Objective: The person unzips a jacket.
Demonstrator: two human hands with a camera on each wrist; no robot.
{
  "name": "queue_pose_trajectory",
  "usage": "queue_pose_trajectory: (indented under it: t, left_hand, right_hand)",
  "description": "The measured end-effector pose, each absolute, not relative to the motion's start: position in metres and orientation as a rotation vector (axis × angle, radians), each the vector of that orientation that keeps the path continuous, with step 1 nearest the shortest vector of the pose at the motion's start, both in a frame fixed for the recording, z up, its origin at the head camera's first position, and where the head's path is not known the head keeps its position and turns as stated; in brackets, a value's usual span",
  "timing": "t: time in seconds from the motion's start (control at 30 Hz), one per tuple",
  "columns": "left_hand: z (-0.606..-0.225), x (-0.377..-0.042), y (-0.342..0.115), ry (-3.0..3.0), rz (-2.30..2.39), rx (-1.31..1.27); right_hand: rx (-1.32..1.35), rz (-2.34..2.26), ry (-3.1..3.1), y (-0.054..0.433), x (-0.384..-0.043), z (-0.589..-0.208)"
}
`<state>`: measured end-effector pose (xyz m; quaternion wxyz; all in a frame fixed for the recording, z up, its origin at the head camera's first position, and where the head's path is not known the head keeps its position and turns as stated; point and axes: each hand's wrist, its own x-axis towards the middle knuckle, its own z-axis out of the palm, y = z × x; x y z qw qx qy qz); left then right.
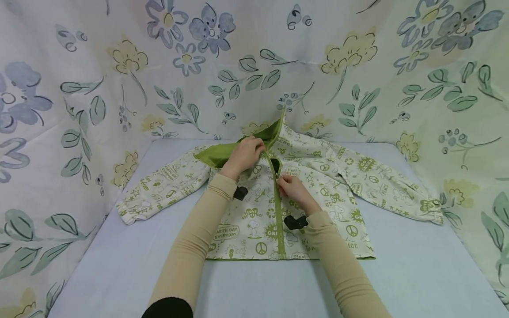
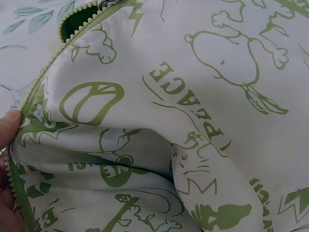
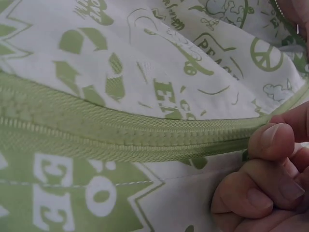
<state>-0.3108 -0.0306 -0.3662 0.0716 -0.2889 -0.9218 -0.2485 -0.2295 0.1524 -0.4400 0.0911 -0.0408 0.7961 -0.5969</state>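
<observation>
A white jacket with green cartoon prints lies front up with both sleeves spread. Its green zipper is joined from the hem up to the chest; above, the toothed edges part around a dark gap. With thumb and fingers my left hand grips the toothed edge near the collar, where green lining shows. The left thumb lies on that edge in the left wrist view. Lower down, my right hand pinches the zipper near the slider. The right fingers hide the pull in the right wrist view.
The jacket rests on a white table. Behind it and along both sides hangs a floral curtain. One sleeve reaches left, the other sleeve right. The collar stands up at the back.
</observation>
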Motion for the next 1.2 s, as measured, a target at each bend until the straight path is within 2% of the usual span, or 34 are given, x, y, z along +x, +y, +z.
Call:
queue_pose_trajectory:
  t: [0.67, 1.03, 1.2]
  left_hand:
    - [-0.365, -0.310, -0.032, -2.776, -0.771, -0.846]
    - [-0.365, -0.309, -0.033, -2.772, -0.783, -0.840]
    - [-0.365, -0.309, -0.033, -2.765, -0.781, -0.841]
  right_hand:
    - [-0.124, -1.750, 2.415, 0.153, -0.233, -0.452]
    - [-0.157, -1.723, 2.338, 0.150, -0.218, -0.425]
    - [-0.172, -1.716, 2.318, 0.154, -0.221, -0.435]
